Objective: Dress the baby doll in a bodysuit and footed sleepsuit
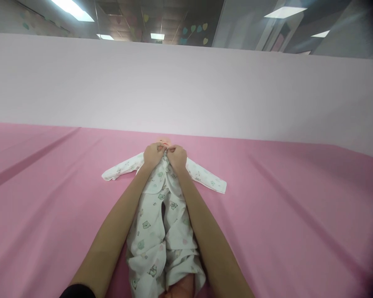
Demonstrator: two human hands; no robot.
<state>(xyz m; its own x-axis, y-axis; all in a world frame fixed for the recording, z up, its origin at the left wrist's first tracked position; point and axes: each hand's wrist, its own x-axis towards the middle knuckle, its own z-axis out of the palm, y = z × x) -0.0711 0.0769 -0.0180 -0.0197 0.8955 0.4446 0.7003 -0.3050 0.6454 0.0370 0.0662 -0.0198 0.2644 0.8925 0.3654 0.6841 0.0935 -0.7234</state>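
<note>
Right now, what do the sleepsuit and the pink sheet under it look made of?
Sleepsuit: looks like soft cotton knit, matte white with small printed animal shapes; it creases and bunches loosely near the legs. Pink sheet: looks like thin woven fabric, matte; long shallow folds run across it. Both hands, left hand and right hand, pinch the suit at the collar.

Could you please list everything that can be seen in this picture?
baby romper: one, white with small green prints, lying on the sheet, sleeves spread.
doll: one, only the top of its head shows beyond the hands, at the collar.
sheet: one, pink, covers the surface.
backdrop: one, pale pink, behind the sheet.
left hand: one, bare, pinching the romper's collar.
right hand: one, bare, pinching the collar beside it.
</note>
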